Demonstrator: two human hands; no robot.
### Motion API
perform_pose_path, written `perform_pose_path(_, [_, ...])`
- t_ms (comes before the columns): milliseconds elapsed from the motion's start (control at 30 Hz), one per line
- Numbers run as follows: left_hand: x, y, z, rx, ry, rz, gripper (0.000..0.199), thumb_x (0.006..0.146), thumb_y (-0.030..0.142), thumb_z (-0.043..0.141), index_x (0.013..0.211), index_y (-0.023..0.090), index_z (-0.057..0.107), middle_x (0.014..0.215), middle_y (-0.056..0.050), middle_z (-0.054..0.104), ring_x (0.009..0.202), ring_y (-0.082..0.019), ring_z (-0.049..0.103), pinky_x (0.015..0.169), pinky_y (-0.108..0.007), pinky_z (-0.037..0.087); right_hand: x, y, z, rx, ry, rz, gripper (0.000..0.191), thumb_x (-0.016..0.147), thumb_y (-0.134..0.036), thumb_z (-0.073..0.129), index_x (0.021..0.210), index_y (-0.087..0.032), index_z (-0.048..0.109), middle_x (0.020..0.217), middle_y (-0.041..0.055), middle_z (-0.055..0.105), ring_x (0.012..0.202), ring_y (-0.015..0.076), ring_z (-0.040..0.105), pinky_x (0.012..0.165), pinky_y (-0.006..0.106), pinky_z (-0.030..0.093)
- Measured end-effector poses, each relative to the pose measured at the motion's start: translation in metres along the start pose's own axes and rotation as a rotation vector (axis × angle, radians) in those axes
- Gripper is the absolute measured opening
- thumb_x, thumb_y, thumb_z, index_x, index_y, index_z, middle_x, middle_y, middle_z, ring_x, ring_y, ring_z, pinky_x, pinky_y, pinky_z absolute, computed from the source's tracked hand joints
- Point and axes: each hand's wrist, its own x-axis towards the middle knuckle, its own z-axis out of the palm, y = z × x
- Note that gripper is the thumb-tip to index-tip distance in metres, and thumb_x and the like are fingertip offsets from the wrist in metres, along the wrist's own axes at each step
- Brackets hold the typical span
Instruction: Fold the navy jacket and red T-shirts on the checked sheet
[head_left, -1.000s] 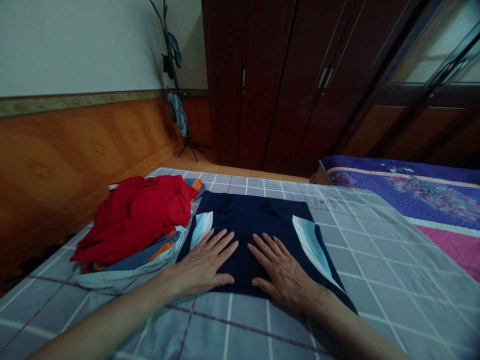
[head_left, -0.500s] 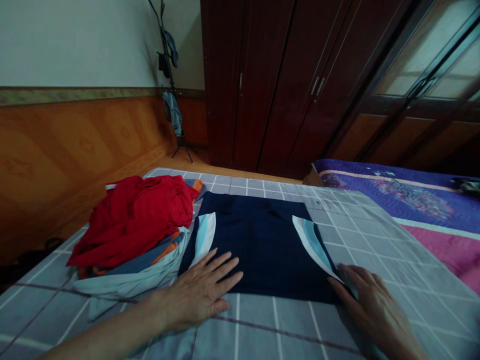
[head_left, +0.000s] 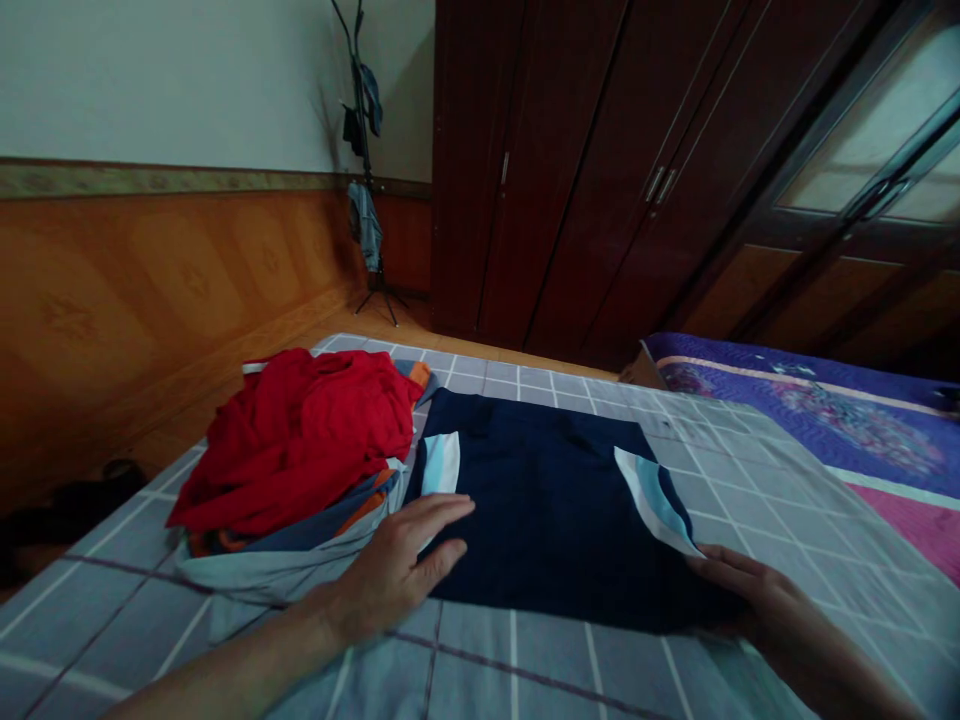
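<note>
A navy garment (head_left: 540,510) with curved white and light-blue side panels lies flat in a folded, near-rectangular shape; its exact kind is unclear. At its near left edge is my left hand (head_left: 401,560), fingers stretched out and thumb apart, holding nothing. My right hand (head_left: 742,590) grips the garment's near right corner, with some fingers hidden beneath the fabric. Left of the garment, a crumpled red cloth (head_left: 300,440) is heaped over pale and blue-orange clothing (head_left: 300,560).
All the clothes rest on a grey checked sheet (head_left: 750,480). To the right is a purple and pink patterned bedspread (head_left: 810,390). Dark red wardrobes (head_left: 570,180) stand behind, beside a coat stand (head_left: 366,170) with things hung on it.
My left hand has turned from palm-down on the garment to more edge-on, its fingers closer together. My right hand is now further round the near right corner. The view has shifted slightly.
</note>
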Motion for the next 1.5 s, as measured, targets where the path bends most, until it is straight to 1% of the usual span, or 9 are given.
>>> perform_pose_path(133, [0.012, -0.019, -0.007, -0.341, 0.297, -0.252, 0.032, 0.089, 0.04, 0.05, 0.107, 0.017, 0.064, 0.106, -0.01, 0.069, 0.097, -0.022, 0.065, 0.089, -0.035, 0.05, -0.003, -0.005, 0.012, 0.176, -0.001, 0.044, 0.032, 0.058, -0.04, 0.075, 0.082, -0.02, 0.068, 0.088, 0.0083, 0.071, 0.078, 0.0279, 0.067, 0.065, 0.037, 0.055])
perform_pose_path(333, [0.02, -0.032, -0.014, -0.625, 0.4, -0.343, 0.038, 0.083, 0.043, 0.058, 0.105, 0.012, 0.06, 0.094, -0.01, 0.069, 0.084, -0.02, 0.067, 0.078, -0.032, 0.052, 0.019, -0.042, 0.034, 0.102, 0.139, -0.134, 0.038, 0.054, -0.034, 0.077, 0.088, -0.018, 0.069, 0.083, 0.0066, 0.072, 0.068, 0.0217, 0.065, 0.054, 0.028, 0.051])
perform_pose_path(533, [0.019, -0.03, -0.015, -0.605, 0.408, -0.381, 0.046, 0.085, 0.049, 0.053, 0.114, 0.013, 0.055, 0.104, -0.013, 0.066, 0.092, -0.022, 0.065, 0.075, -0.032, 0.051, 0.019, -0.107, 0.156, -0.428, 0.042, -0.471, 0.044, 0.069, -0.034, 0.063, 0.108, -0.012, 0.065, 0.078, 0.0063, 0.071, 0.068, 0.0233, 0.065, 0.06, 0.032, 0.05])
perform_pose_path(633, [0.019, -0.036, -0.012, -0.562, 0.455, -0.387, 0.049, 0.085, 0.048, 0.05, 0.12, 0.014, 0.048, 0.12, -0.016, 0.058, 0.105, -0.024, 0.061, 0.082, -0.035, 0.051, 0.005, -0.098, 0.226, -0.904, -0.03, -0.765, 0.026, 0.076, -0.021, 0.053, 0.096, -0.017, 0.069, 0.089, 0.0084, 0.071, 0.079, 0.0233, 0.066, 0.07, 0.031, 0.048])
perform_pose_path(733, [0.019, -0.043, -0.007, -0.496, 0.465, -0.361, 0.047, 0.082, 0.042, 0.053, 0.12, 0.015, 0.046, 0.128, -0.017, 0.052, 0.11, -0.025, 0.058, 0.09, -0.04, 0.047, -0.009, -0.067, 0.264, -1.147, -0.153, -0.926, 0.021, 0.079, -0.017, 0.05, 0.09, -0.019, 0.067, 0.088, 0.007, 0.067, 0.077, 0.0202, 0.064, 0.064, 0.027, 0.044])
perform_pose_path(1067, [0.018, -0.045, -0.007, -0.406, 0.398, -0.343, 0.041, 0.085, 0.041, 0.049, 0.117, 0.015, 0.051, 0.122, -0.015, 0.057, 0.104, -0.024, 0.06, 0.092, -0.04, 0.045, -0.019, -0.045, 0.257, -0.998, -0.184, -1.068, 0.022, 0.082, -0.011, 0.048, 0.098, -0.019, 0.061, 0.087, 0.0035, 0.059, 0.076, 0.0151, 0.055, 0.065, 0.024, 0.039])
perform_pose_path(1233, [0.023, -0.047, -0.009, -0.43, 0.365, -0.372, 0.047, 0.081, 0.036, 0.052, 0.121, 0.011, 0.045, 0.109, -0.015, 0.061, 0.095, -0.021, 0.063, 0.084, -0.034, 0.048, -0.022, -0.029, 0.255, -0.991, -0.21, -1.079, 0.04, 0.078, -0.01, 0.052, 0.116, -0.017, 0.057, 0.094, 0.0049, 0.06, 0.084, 0.0186, 0.055, 0.071, 0.028, 0.042])
perform_pose_path(1367, [0.047, -0.044, -0.022, -0.275, 0.271, -0.356, 0.048, 0.082, 0.027, 0.05, 0.126, 0.011, 0.041, 0.104, -0.011, 0.064, 0.084, -0.017, 0.065, 0.074, -0.028, 0.05, -0.023, -0.022, 0.252, -0.985, -0.147, -1.036, 0.054, 0.076, -0.014, 0.056, 0.129, -0.013, 0.049, 0.1, 0.0074, 0.061, 0.089, 0.0213, 0.054, 0.075, 0.031, 0.043])
perform_pose_path(1500, [0.094, -0.047, -0.039, 0.123, 0.17, -0.385, 0.048, 0.082, 0.021, 0.052, 0.129, 0.013, 0.042, 0.093, -0.005, 0.068, 0.079, -0.015, 0.065, 0.071, -0.025, 0.049, -0.026, -0.016, 0.252, -1.031, -0.136, -1.053, 0.039, 0.075, -0.015, 0.058, 0.115, -0.017, 0.059, 0.095, 0.006, 0.06, 0.086, 0.0223, 0.052, 0.073, 0.033, 0.043])
